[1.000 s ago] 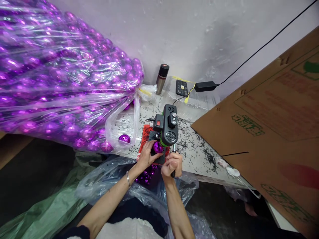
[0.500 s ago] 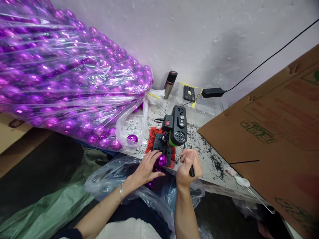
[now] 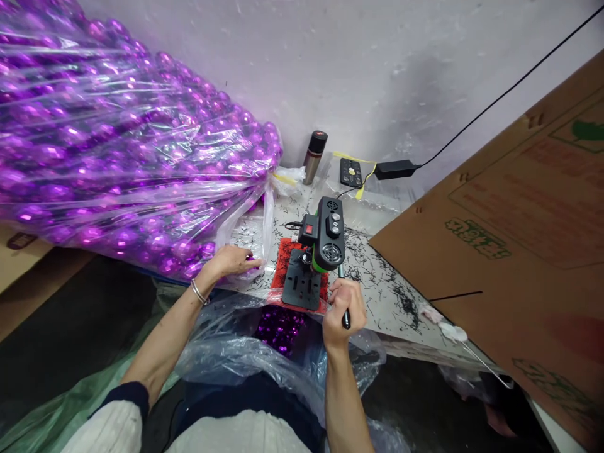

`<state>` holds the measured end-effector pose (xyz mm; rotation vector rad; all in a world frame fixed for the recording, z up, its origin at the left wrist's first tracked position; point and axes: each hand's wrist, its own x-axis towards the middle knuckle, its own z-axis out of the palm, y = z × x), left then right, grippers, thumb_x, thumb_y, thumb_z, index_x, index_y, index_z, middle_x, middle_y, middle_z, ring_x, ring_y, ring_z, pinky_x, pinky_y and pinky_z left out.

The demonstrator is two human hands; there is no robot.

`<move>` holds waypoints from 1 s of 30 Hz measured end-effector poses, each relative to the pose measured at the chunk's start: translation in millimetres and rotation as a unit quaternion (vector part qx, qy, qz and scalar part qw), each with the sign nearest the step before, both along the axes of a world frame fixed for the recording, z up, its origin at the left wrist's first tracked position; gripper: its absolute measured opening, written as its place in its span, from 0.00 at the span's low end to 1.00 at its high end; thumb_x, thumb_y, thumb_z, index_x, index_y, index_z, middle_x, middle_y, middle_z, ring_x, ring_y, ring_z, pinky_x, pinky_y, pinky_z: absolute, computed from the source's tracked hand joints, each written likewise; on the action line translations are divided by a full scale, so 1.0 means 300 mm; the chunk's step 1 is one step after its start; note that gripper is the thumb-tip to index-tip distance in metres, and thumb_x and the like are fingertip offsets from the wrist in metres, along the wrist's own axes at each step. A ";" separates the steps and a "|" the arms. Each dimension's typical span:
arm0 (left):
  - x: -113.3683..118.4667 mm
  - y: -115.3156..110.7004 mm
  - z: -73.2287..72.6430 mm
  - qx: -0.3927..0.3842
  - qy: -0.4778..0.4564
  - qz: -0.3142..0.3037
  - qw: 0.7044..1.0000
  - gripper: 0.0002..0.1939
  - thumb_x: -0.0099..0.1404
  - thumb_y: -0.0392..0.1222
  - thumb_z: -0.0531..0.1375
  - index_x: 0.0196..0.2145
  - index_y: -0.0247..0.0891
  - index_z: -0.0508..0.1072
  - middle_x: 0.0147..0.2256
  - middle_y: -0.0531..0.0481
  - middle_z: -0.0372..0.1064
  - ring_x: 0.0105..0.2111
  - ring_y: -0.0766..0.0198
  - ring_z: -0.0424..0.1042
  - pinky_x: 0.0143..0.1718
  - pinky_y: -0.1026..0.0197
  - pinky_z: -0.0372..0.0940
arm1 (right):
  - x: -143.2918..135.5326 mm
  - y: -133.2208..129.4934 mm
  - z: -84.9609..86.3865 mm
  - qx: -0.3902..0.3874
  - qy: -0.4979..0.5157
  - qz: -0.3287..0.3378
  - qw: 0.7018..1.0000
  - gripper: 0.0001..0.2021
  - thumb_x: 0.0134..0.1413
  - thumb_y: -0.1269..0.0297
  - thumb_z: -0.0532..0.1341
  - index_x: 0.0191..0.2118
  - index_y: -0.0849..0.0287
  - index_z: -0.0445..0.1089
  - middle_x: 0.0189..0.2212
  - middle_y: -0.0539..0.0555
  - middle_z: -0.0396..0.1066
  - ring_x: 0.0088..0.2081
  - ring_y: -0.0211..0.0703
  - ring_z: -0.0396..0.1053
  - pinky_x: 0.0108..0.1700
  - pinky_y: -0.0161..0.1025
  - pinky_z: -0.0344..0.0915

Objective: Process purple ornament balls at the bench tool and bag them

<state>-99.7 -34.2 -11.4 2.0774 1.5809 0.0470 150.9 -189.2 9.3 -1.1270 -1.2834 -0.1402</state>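
At the mouth of the clear plastic bag, my left hand point(image 3: 234, 260) has its fingers closed over a shiny purple ball point(image 3: 253, 259), mostly hidden beneath them. My right hand point(image 3: 346, 311) grips the black-tipped lever point(image 3: 346, 319) of a small black bench drill press point(image 3: 330, 233). The press has a red switch and a slotted black base plate point(image 3: 301, 283), bare on top, standing on a red mat point(image 3: 282, 264). Just below the table edge, many purple balls point(image 3: 279, 330) lie in an open clear bag point(image 3: 221, 362) in front of me.
A huge bag of purple balls point(image 3: 117, 151) fills the left side. Behind the press are a thermos point(image 3: 314, 157), a phone-like black item point(image 3: 350, 172) and a power adapter point(image 3: 395, 169) with cable. Cardboard box point(image 3: 514, 251) stands right. Black shavings point(image 3: 408, 305) litter the table.
My left hand has moved from the press's base plate leftward to the ball at the bag's mouth. The ball that was at the plate is gone from there. My right hand stays on the lever.
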 end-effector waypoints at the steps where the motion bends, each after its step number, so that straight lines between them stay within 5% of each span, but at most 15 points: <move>1: -0.006 -0.003 0.006 -0.009 -0.031 0.003 0.999 0.25 0.64 0.68 0.68 0.37 0.42 0.84 0.35 0.41 0.83 0.44 0.42 0.83 0.50 0.49 0.73 | 0.001 -0.001 0.000 -0.002 -0.001 0.001 1.000 0.20 0.75 0.70 0.54 0.27 0.54 0.63 0.25 0.47 0.68 0.30 0.38 0.71 0.35 0.38 0.65; 4: -0.026 -0.022 0.027 0.011 -0.217 0.103 0.971 0.25 0.65 0.63 0.69 0.47 0.40 0.84 0.46 0.40 0.84 0.48 0.45 0.82 0.53 0.48 0.75 | 0.002 -0.001 0.004 -0.002 -0.003 0.001 1.000 0.20 0.76 0.69 0.54 0.26 0.54 0.64 0.25 0.48 0.68 0.30 0.38 0.71 0.34 0.39 0.65; 7: -0.018 -0.065 0.041 0.001 -0.458 0.218 0.862 0.31 0.65 0.60 0.71 0.57 0.37 0.79 0.52 0.39 0.81 0.48 0.50 0.81 0.50 0.49 0.79 | -0.003 0.003 0.023 -0.005 0.012 -0.001 1.000 0.20 0.75 0.68 0.54 0.26 0.54 0.64 0.24 0.47 0.66 0.30 0.39 0.71 0.34 0.40 0.65; 10: 0.038 -0.139 0.035 -0.073 -0.612 0.211 0.758 0.32 0.62 0.54 0.74 0.59 0.37 0.75 0.53 0.40 0.80 0.48 0.54 0.82 0.52 0.51 0.80 | -0.011 0.012 0.063 -0.007 0.050 -0.008 0.999 0.20 0.75 0.67 0.55 0.26 0.54 0.63 0.22 0.46 0.63 0.29 0.39 0.69 0.34 0.40 0.64; 15: 0.188 -0.251 -0.039 -0.172 -0.664 0.191 0.702 0.27 0.66 0.53 0.71 0.57 0.41 0.75 0.54 0.43 0.81 0.49 0.54 0.83 0.52 0.50 0.81 | -0.019 0.021 0.130 -0.044 0.078 -0.009 0.996 0.23 0.77 0.64 0.56 0.24 0.53 0.60 0.22 0.45 0.60 0.27 0.37 0.66 0.33 0.40 0.62; 19: 0.297 -0.289 -0.135 -0.168 -0.641 0.191 0.724 0.28 0.67 0.56 0.69 0.60 0.40 0.76 0.53 0.41 0.82 0.53 0.50 0.83 0.57 0.48 0.79 | -0.016 0.016 0.139 -0.045 0.062 -0.002 0.997 0.22 0.77 0.65 0.55 0.25 0.54 0.61 0.22 0.45 0.60 0.27 0.36 0.65 0.34 0.40 0.62; 30: 0.406 -0.315 -0.307 0.090 -0.440 0.104 0.887 0.29 0.66 0.48 0.72 0.62 0.42 0.73 0.60 0.38 0.78 0.61 0.45 0.78 0.65 0.42 0.70 | -0.007 0.003 0.106 -0.032 0.024 -0.002 0.999 0.20 0.76 0.70 0.54 0.26 0.54 0.62 0.23 0.46 0.63 0.29 0.37 0.67 0.34 0.39 0.62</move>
